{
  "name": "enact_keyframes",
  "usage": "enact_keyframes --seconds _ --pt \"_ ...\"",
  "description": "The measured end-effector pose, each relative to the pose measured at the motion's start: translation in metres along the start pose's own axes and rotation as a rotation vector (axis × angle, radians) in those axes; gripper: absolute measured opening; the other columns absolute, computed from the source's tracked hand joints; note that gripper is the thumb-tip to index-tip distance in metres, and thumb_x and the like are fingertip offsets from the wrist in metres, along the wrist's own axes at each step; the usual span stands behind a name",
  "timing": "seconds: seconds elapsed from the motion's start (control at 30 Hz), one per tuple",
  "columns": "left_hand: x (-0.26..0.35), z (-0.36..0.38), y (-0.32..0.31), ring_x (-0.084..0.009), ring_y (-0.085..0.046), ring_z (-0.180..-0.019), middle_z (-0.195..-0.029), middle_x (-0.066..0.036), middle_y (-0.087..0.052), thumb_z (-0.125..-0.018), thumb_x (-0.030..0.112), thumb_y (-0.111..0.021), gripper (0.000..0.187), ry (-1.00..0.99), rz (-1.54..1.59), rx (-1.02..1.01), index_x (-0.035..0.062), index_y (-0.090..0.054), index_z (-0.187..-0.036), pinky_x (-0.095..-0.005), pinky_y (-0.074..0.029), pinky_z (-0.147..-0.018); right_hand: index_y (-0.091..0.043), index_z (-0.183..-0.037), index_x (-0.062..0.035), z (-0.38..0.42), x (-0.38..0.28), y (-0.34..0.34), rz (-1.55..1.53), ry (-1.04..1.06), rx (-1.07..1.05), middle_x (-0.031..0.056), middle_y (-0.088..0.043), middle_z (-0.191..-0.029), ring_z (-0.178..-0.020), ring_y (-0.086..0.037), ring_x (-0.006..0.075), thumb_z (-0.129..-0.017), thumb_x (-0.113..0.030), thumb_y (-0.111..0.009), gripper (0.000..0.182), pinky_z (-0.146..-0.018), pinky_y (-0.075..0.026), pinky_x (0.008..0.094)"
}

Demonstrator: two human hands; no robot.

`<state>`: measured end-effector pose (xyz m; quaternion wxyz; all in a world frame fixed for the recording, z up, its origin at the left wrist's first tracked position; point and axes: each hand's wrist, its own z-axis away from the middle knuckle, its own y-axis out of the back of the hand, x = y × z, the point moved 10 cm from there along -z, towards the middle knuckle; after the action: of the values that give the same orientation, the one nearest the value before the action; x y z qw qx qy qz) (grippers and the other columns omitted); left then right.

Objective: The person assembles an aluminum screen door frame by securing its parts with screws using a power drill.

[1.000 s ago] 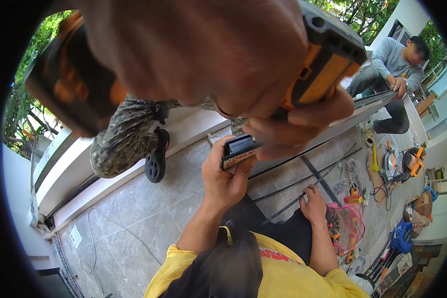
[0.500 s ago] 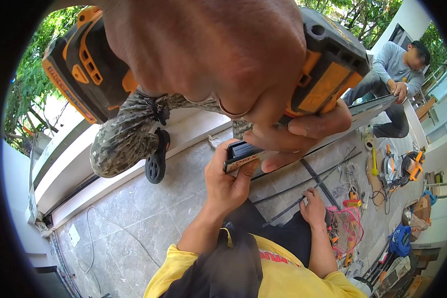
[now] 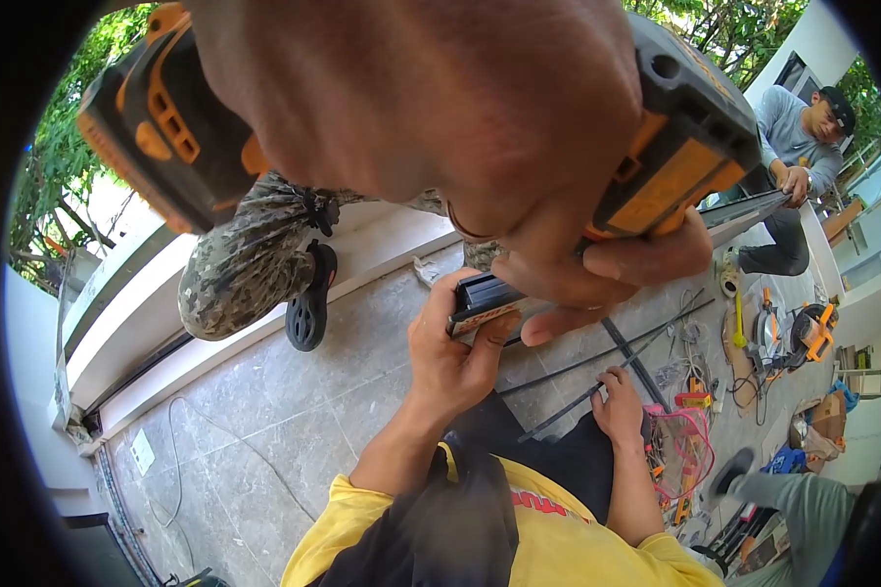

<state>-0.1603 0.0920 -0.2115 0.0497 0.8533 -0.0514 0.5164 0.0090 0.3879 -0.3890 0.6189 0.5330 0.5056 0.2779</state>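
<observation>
Near the centre, my left hand (image 3: pixel 450 357) is closed around the near end of a long dark metal profile (image 3: pixel 485 298), its thumb along the side. Lower right of it, my right hand (image 3: pixel 617 409) rests by my thigh, fingers curled on a thin dark strip (image 3: pixel 561 418). A co-worker's large hand (image 3: pixel 440 108) fills the top of the view, close to the camera, gripping an orange-and-black power tool (image 3: pixel 695 127). That co-worker's fingers lie along the profile just past my left hand and hide part of it. The tool's working end is hidden.
A person in grey (image 3: pixel 788 127) holds the profile's far end. Camouflage trousers (image 3: pixel 255 264) and a dark shoe (image 3: pixel 309 303) are at left. Dark strips (image 3: pixel 636 362), a circular saw (image 3: pixel 812 331), a pink cord (image 3: pixel 705 440) and tools lie right. Someone's leg (image 3: pixel 803 504) is at lower right.
The co-worker's hand and power tool appear larger and shifted slightly right. The person in grey has raised their head. A leg has come into view at lower right. My hands have hardly moved.
</observation>
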Motion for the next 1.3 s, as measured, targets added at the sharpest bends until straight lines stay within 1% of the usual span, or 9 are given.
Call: enact_keyframes --seconds 0.23,0.33,0.4,0.5,0.63,0.7,1.03,1.2,1.3 --pt "0.0 -0.003 -0.004 -0.0184 -0.067 -0.081 -0.09 -0.01 -0.07 -0.085 0.009 -0.076 0.037 -0.044 0.042 0.023 0.0012 -0.056 -0.115 -0.0289 -0.052 -0.076 -0.066 -0.106 -0.0054 0.001 0.003 0.0 0.005 0.003 0.016 0.0139 -0.06 -0.119 -0.101 -0.063 0.0361 -0.077 -0.01 -0.068 0.029 -0.085 -0.052 0.0427" --pt "-0.003 -0.002 -0.005 -0.0179 -0.067 -0.081 -0.089 -0.009 -0.069 -0.085 0.008 -0.075 0.036 -0.032 0.068 0.018 0.0012 -0.057 -0.115 -0.0286 -0.052 -0.076 -0.066 -0.106 -0.0053 0.0 0.002 0.0 0.0 0.003 0.015 0.014 -0.06 -0.119 -0.101 -0.063 0.0362 -0.077 -0.01 -0.067 0.029 -0.085 -0.052 0.0427" --pt "-0.009 -0.001 -0.006 -0.0172 -0.067 -0.081 -0.09 -0.009 -0.069 -0.085 0.008 -0.075 0.036 0.019 0.096 0.019 0.0013 -0.056 -0.115 -0.0284 -0.051 -0.076 -0.066 -0.106 -0.0052 -0.001 0.002 0.0 -0.006 -0.006 0.001 0.0141 -0.06 -0.119 -0.101 -0.063 0.0362 -0.077 -0.01 -0.067 0.029 -0.085 -0.052 0.0428" --pt "-0.004 -0.001 -0.004 -0.0168 -0.067 -0.082 -0.091 -0.009 -0.069 -0.085 0.008 -0.075 0.037 -0.021 0.041 0.009 0.0013 -0.056 -0.116 -0.0285 -0.052 -0.076 -0.066 -0.106 -0.0051 -0.001 0.002 0.0 -0.007 -0.013 -0.006 0.0142 -0.06 -0.119 -0.101 -0.063 0.0363 -0.077 -0.01 -0.067 0.029 -0.086 -0.052 0.043" --pt "0.0 -0.002 -0.005 -0.0171 -0.067 -0.083 -0.092 -0.009 -0.069 -0.085 0.008 -0.075 0.038 -0.029 0.03 0.004 0.0013 -0.056 -0.117 -0.0286 -0.052 -0.077 -0.066 -0.107 -0.005 -0.001 0.002 -0.001 -0.01 0.003 0.01 0.0144 -0.06 -0.12 -0.102 -0.063 0.0365 -0.077 -0.01 -0.067 0.03 -0.086 -0.052 0.0431" --pt "0.004 -0.002 -0.005 -0.0173 -0.067 -0.083 -0.092 -0.009 -0.069 -0.085 0.008 -0.075 0.038 -0.067 0.033 0.009 0.0013 -0.055 -0.117 -0.0287 -0.052 -0.077 -0.066 -0.107 -0.0051 -0.001 0.001 0.0 -0.01 -0.004 0.002 0.0144 -0.06 -0.12 -0.102 -0.063 0.0365 -0.077 -0.01 -0.068 0.03 -0.086 -0.052 0.043" --pt "0.005 -0.002 -0.003 -0.0174 -0.067 -0.082 -0.091 -0.009 -0.069 -0.085 0.009 -0.076 0.038 -0.073 0.034 0.029 0.0012 -0.056 -0.116 -0.0284 -0.052 -0.076 -0.065 -0.107 -0.0052 0.0 0.003 -0.002 -0.011 0.014 0.009 0.0143 -0.06 -0.12 -0.103 -0.063 0.0362 -0.077 -0.01 -0.067 0.03 -0.086 -0.052 0.0425" --pt "0.001 -0.002 -0.003 -0.0175 -0.067 -0.081 -0.09 -0.009 -0.069 -0.085 0.01 -0.076 0.037 -0.04 0.052 0.022 0.0011 -0.056 -0.114 -0.0287 -0.052 -0.076 -0.066 -0.106 -0.0052 -0.001 0.001 -0.001 -0.009 0.006 0.001 0.0141 -0.06 -0.12 -0.103 -0.063 0.0363 -0.077 -0.01 -0.067 0.029 -0.086 -0.052 0.0423" --pt "0.005 -0.002 -0.003 -0.0175 -0.067 -0.081 -0.09 -0.009 -0.069 -0.084 0.01 -0.076 0.037 -0.062 0.036 0.023 0.0011 -0.056 -0.114 -0.0286 -0.052 -0.076 -0.066 -0.107 -0.0052 -0.001 0.001 -0.001 -0.011 0.005 0.001 0.0139 -0.06 -0.12 -0.103 -0.063 0.0363 -0.077 -0.01 -0.067 0.03 -0.086 -0.052 0.0423"
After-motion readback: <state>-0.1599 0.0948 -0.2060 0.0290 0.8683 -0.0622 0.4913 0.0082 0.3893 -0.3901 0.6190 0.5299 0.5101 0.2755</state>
